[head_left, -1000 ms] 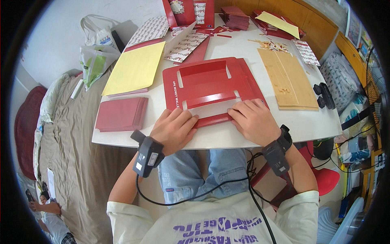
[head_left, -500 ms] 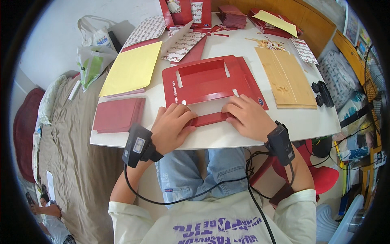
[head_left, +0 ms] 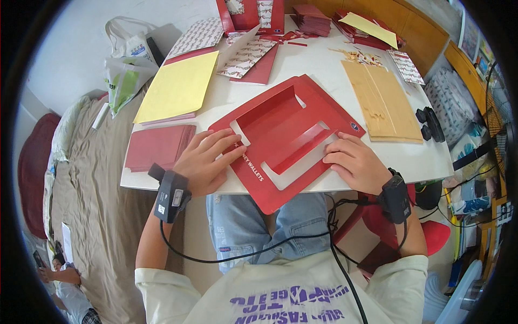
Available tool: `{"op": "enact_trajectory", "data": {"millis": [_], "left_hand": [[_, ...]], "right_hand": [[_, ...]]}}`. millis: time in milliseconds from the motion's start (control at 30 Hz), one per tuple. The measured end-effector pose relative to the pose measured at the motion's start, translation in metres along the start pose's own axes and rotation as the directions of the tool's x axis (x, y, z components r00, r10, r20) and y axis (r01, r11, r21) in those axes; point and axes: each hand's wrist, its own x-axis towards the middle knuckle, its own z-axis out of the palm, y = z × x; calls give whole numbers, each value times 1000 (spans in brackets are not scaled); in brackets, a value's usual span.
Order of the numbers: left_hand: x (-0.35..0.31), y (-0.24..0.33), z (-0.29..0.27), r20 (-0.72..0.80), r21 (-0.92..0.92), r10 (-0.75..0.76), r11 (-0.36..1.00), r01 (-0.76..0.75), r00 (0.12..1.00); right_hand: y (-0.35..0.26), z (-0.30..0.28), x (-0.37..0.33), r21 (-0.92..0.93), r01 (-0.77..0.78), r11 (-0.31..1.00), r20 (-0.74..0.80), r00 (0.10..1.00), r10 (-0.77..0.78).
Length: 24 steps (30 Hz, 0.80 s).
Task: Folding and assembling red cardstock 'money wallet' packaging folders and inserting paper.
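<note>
A red cardboard display panel [head_left: 270,119] with two cut-out slots and folded flaps lies turned at an angle on the white table. Its near corner sticks out past the table's front edge, above my lap. My left hand [head_left: 208,162] grips its left edge, fingers over the top beside a slot; the thumb is mostly hidden. At the right edge my right hand [head_left: 353,162] holds the panel with bent fingers, close to the nearer slot. Left of my left hand sits a stack of dark red cards [head_left: 156,147].
Yellow sheets [head_left: 181,86] lie at the left, patterned cards [head_left: 245,62] behind the panel. A tan board [head_left: 380,105] and black clips [head_left: 431,124] are at the right. An upright red display [head_left: 252,16] and more red stacks [head_left: 312,20] stand at the back. Black cables [head_left: 259,261] run from my wrists.
The red panel has turned clockwise, its left side swinging toward me over the table edge. My hands have moved apart from the near flap to its left and right edges.
</note>
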Motion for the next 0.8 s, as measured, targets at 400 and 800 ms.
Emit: {"op": "enact_trajectory", "data": {"millis": [400,800], "left_hand": [[10,15,-2,-9,-191,139,972,-138,990],[18,31,-15,-127,-175,204,959,-225,971]], "right_hand": [[19,-11,-11,-101,-118,988,-140,985,103],[-68,-5,5,-165,137,977,-123,980,-158]]}}
